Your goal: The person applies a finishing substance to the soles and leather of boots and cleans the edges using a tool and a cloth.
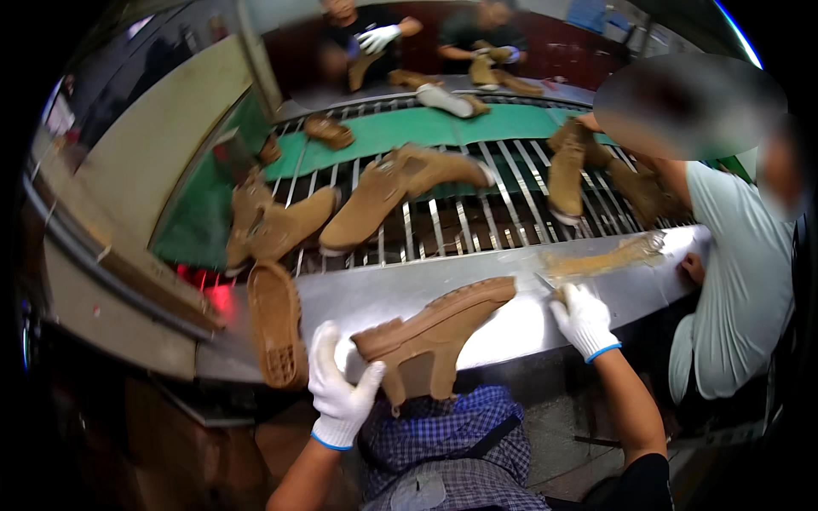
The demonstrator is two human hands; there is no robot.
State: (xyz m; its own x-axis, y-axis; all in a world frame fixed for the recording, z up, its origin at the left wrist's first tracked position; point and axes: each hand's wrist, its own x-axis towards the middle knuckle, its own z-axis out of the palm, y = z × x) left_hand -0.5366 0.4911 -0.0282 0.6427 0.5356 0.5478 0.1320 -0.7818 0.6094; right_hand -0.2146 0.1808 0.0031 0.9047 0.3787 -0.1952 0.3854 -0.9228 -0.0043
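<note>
An ankle boot point(434, 332) of tan suede with a brown sole is upside down before me, its sole upward and shaft over my lap. My left hand point(343, 392), in a white glove, is at its heel end. The thumb lies by the boot's back and the fingers are stretched apart, not wrapped round it. To the right, over the metal bench point(341, 298), my gloved right hand point(584, 319) closes on a slim pointed tool point(545, 283), its kind unclear. Beside that hand, a yellowish crusted smear point(609, 255) covers the bench. A loose brown sole point(277, 324) stands left of my left hand.
Beyond the bench runs a roller conveyor point(503, 204) with a green belt strip point(392, 132). Several tan boots point(366, 204) lie on it. At right a co-worker in a pale shirt point(737, 264) handles boots. Two people work across the line. A board partition point(162, 140) borders the left.
</note>
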